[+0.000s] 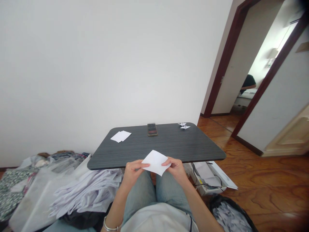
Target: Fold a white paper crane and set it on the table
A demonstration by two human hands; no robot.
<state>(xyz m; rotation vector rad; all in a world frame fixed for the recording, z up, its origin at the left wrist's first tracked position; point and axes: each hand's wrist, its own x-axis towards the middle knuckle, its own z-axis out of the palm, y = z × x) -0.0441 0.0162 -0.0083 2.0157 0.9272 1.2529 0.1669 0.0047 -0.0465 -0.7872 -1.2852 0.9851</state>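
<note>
A white square sheet of paper (155, 161) is held over my lap, just in front of the near edge of the dark grey table (169, 145). My left hand (133, 170) pinches its left corner and my right hand (175, 167) pinches its right corner, fingers closed on the sheet. On the table lie a few white paper sheets (120, 136) at the left, a phone (152, 129) in the middle back, and small folded paper cranes (183, 126) at the back right.
Piles of cloth and plastic bags (60, 190) lie on the floor to the left. A white box with cables (210, 177) and a black bag of paper scraps (229, 216) sit to the right. An open doorway (253, 80) is at the right.
</note>
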